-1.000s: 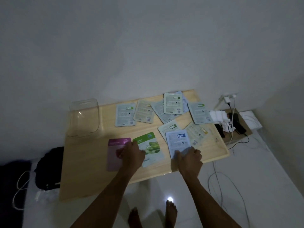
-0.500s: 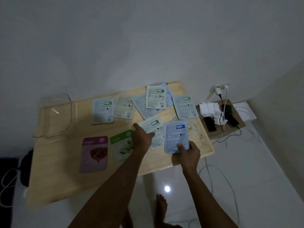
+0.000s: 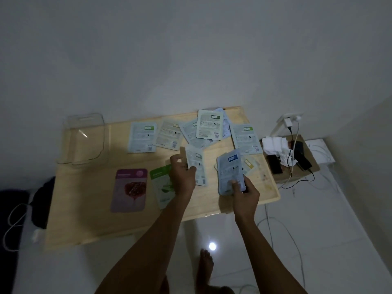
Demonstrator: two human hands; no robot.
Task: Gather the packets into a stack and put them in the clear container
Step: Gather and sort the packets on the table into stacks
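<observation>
clear plastic container (image 3: pixel 84 139): upright, empty, far-left bench corner | purple flat packet (image 3: pixel 129 189) and green flat packet (image 3: pixel 162 185): face-up, side by side, near front | pale label-side packets (image 3: pixel 209 126): overlapping row along back | white packet (image 3: pixel 196 164) and blue-tagged packet (image 3: pixel 230 172): lifted, tilted, each held

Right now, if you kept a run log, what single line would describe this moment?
stage: gathering | left hand: holds pale white packet | right hand: holds blue-labelled packet | clear plastic container: empty | wooden table: other packets still spread
</observation>
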